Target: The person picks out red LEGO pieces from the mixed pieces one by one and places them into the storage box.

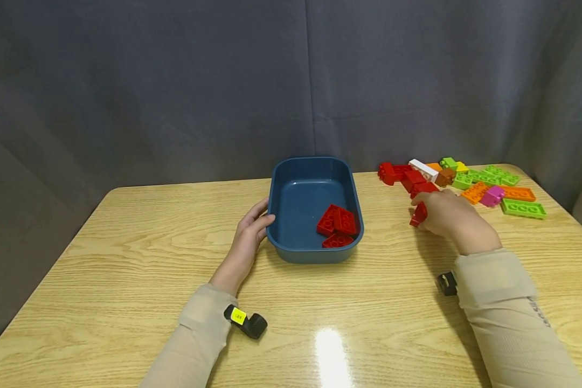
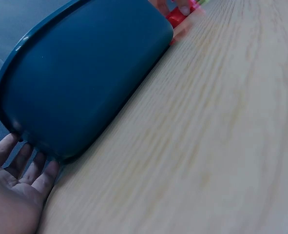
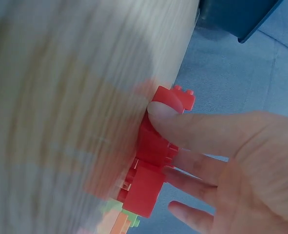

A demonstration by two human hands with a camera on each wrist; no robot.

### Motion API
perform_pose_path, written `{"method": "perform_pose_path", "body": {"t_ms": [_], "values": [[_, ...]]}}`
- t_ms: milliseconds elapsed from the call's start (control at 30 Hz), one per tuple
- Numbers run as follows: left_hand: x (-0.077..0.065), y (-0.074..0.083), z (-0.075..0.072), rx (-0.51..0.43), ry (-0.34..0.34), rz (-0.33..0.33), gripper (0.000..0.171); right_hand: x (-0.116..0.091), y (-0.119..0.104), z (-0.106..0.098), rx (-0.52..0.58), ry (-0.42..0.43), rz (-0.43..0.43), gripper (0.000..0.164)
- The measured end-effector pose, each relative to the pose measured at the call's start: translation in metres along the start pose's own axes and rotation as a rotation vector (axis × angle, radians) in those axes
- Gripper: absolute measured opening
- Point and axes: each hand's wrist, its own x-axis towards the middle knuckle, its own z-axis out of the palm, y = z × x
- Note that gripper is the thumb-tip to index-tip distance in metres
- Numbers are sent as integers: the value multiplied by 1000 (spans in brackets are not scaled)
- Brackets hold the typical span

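A dark blue plastic bin (image 1: 303,256) stands near the middle of the table, with several red toy bricks (image 1: 345,221) in its near right corner. My left hand (image 1: 246,237) rests at the bin's left side, fingertips against the outer wall and thumb at the rim. The left wrist view shows these fairly straight fingers (image 2: 45,178) touching the wall. To the right, my right hand (image 1: 448,215) pinches a red brick (image 1: 418,214) between thumb and fingers. The right wrist view has the thumb (image 3: 163,112) on that brick's near side; the fingers are partly hidden behind it.
Other red bricks (image 1: 412,180) lie just beyond my right hand. Farther right are a white brick (image 1: 423,170), orange bricks (image 1: 516,193), a pink brick (image 1: 492,196) and flat green bricks (image 1: 524,208). A dark curtain (image 1: 199,97) hangs behind the table's back edge.
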Motion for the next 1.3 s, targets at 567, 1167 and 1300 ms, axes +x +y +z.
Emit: {"method": "perform_pose_path", "body": {"t_ms": [567,1167,1300], "values": [[-1,1,0,7,-3,3,55,1,-3,-2,-1,28,-58,46],[-2,2,1,8,-2,4,54,4,-16,-7,62,32,-72,48],[-2,2,1,8,-3,4,54,3,-20,-10,57,46,-79,48]]}}
